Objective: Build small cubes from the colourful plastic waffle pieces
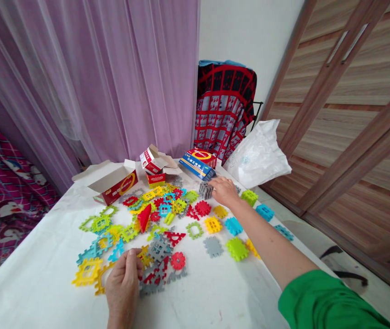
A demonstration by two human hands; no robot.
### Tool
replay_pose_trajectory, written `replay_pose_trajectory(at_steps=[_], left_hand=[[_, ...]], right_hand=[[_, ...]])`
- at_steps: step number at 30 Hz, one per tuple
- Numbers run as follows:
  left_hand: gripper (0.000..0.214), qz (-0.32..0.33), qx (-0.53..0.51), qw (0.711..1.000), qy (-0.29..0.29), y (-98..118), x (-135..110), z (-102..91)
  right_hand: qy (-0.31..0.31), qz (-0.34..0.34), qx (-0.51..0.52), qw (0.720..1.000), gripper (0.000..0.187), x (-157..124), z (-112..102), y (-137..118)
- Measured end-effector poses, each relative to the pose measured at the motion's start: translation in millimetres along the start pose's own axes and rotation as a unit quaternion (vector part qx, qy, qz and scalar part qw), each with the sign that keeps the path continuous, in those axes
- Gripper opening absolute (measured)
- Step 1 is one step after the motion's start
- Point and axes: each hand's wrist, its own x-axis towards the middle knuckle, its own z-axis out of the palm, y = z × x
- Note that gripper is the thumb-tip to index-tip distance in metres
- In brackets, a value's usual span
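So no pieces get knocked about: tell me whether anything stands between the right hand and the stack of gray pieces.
Nothing visible does. The right hand has its fingertips right at the near-right side of the stack of gray pieces; the blue box lies beyond the stack, out of the way.

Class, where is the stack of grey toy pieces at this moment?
In the head view, the grey stack sits slightly right of centre on the white table, beside the right hand, between the blue box and a red piece.
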Motion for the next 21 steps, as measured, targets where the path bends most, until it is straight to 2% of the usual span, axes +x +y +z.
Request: replay_pose_trajectory(at_steps=[5, 9, 13, 16, 21], left_hand=[[0.06, -0.004, -0.005, 1.0, -0.006, 1, 0, -1.1], [0.059, 0.007, 0.011, 1.0, 0.002, 4, 1, -0.6], [0.054, 0.006, 0.025, 1.0, 0.015, 11, 0, 0.3], [0.049, 0.011, 0.05, 0.998, 0.021, 16, -3, -0.4], [0.043, 0.034, 0.095, 0.994, 0.031, 18, -8, -2.0]], right_hand=[[0.116, 0.061, 0.13, 0.983, 0.03, -45, 9, -10], [0.169, 0.062, 0.24, 0.954, 0.024, -86, 12, -34], [0.165, 0.004, 0.302, 0.939, 0.023, -117, 4, -73], [0.14, -0.042, 0.312, 0.939, 0.021, -133, 0, -103], [0.113, -0.066, 0.322, 0.938, 0.021, -156, 6, -139]])
